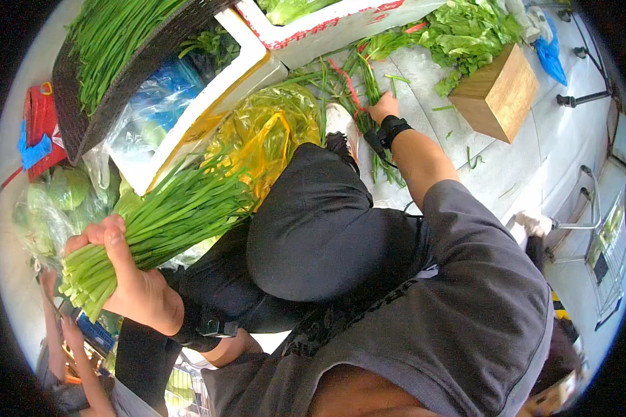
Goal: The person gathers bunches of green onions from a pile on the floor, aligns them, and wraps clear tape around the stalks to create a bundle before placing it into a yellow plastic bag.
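My left hand grips a thick bunch of garlic chives near its pale cut ends. The leaves point up and right, over the yellow plastic bag. Down by the floor, my right hand is at a heap of loose green stems beside my shoe. A red tie lies among these stems, close to my fingers. My fingertips are partly hidden there, and I cannot tell whether they grip anything.
A dark basket of chives stands at upper left, by white foam boxes. On the tiled floor are a wooden block and a leafy lettuce pile. Bagged round vegetables lie left. Another person's arms show lower left.
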Available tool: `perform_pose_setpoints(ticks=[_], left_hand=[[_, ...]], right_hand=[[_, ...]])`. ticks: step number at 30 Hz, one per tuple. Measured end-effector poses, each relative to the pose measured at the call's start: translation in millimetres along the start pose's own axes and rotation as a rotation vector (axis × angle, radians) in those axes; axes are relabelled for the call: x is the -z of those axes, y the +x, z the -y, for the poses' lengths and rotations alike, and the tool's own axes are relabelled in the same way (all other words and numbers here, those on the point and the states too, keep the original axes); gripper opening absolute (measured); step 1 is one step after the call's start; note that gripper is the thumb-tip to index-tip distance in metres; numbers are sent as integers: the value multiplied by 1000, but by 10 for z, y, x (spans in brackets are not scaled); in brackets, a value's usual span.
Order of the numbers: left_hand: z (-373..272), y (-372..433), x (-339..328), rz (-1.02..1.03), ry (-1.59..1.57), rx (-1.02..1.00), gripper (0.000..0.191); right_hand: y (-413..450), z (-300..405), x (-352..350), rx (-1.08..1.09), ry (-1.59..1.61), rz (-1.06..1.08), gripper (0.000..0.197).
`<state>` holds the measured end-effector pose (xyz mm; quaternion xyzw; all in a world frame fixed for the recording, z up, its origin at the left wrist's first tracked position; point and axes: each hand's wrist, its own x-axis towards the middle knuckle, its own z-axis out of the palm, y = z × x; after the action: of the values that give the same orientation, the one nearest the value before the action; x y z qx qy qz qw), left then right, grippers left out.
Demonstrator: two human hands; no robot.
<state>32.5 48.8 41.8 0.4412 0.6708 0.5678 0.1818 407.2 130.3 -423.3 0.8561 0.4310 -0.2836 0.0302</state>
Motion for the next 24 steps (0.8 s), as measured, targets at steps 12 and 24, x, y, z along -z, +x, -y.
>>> perform_pose_setpoints(ticks=[12,24], left_hand=[[53,14,335,75,137,-137,30],[14,-42,258,7,107,-51,31]], right_hand=[[-236,-159,771,211,533,754,35],[153,-252,326,256,62,-249,58]])
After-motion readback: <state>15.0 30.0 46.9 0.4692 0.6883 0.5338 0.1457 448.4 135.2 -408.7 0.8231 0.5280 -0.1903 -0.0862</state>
